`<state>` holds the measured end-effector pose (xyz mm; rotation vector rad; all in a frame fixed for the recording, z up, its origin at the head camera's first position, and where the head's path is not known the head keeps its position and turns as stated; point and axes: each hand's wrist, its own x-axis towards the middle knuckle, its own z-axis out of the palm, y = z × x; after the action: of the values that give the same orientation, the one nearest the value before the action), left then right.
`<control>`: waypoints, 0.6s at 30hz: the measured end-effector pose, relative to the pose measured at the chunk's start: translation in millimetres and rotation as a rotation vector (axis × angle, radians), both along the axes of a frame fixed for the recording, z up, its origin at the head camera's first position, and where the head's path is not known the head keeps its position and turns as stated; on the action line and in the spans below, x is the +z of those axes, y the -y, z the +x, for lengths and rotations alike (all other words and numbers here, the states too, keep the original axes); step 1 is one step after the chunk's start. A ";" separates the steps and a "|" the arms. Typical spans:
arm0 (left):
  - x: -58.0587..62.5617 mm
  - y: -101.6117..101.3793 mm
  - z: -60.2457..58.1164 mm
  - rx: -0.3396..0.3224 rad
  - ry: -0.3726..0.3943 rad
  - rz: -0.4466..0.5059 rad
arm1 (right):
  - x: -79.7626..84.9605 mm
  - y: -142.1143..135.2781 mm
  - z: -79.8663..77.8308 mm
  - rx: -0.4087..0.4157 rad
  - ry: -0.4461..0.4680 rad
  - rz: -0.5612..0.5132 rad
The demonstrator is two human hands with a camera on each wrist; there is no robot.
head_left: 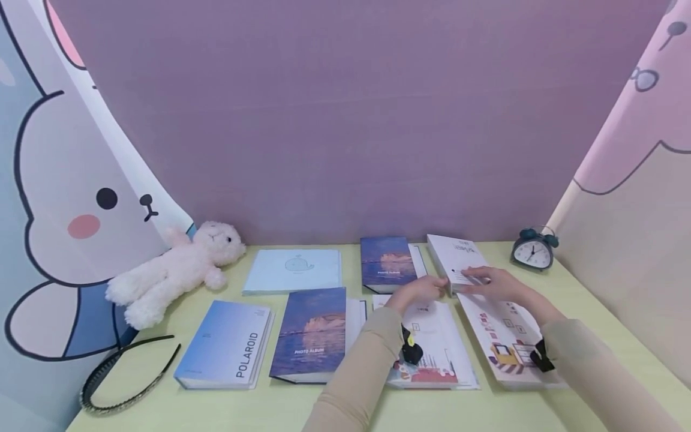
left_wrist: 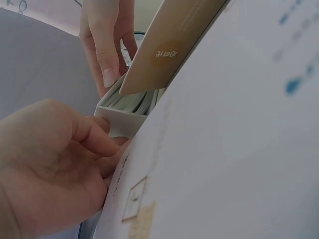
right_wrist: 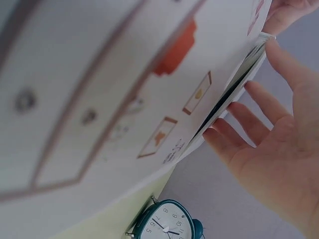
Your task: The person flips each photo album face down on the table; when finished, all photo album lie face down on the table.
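Observation:
Both hands are at a white photo album point(head_left: 457, 255) at the back right of the table. My left hand point(head_left: 421, 292) pinches its near left corner; in the left wrist view the curled fingers point(left_wrist: 92, 137) sit at the album's white end. My right hand point(head_left: 496, 284) reaches over the near right part, its fingers fairly straight. In the right wrist view those fingers point(right_wrist: 244, 117) touch the album's side edge, with page edges showing. Below the wrists lie two white albums with colourful drawings, one left point(head_left: 432, 342) and one right point(head_left: 504, 342).
Two purple-blue photo albums point(head_left: 315, 327) point(head_left: 385, 258), a blue Polaroid album point(head_left: 221, 342) and a light blue whale album point(head_left: 294, 269) lie to the left. A white plush toy point(head_left: 178, 270) and a headband point(head_left: 129, 384) are at far left. An alarm clock point(head_left: 532, 251) stands at the back right.

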<state>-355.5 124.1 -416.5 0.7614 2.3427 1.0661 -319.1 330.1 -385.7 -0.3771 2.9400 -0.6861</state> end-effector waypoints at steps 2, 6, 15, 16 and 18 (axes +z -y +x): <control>-0.2 -2.1 0.1 0.001 -0.011 -0.003 | 0.4 0.4 0.1 -0.002 0.008 -0.009; -0.5 -5.5 0.0 0.024 -0.018 0.016 | 1.1 2.3 -0.8 -0.008 0.011 -0.033; -0.7 -1.4 0.8 0.046 -0.018 0.032 | -4.1 7.8 -3.3 -0.004 -0.120 0.016; -0.8 -1.2 0.5 0.040 -0.004 0.048 | -4.4 7.7 -4.1 -0.009 -0.129 0.030; -0.9 -1.8 0.1 0.044 0.011 0.062 | -4.5 6.9 -5.3 -0.011 -0.141 0.056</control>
<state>-355.4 126.0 -417.4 0.7284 2.3363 1.1639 -324.3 323.2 -390.1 -0.4206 3.0888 -0.5998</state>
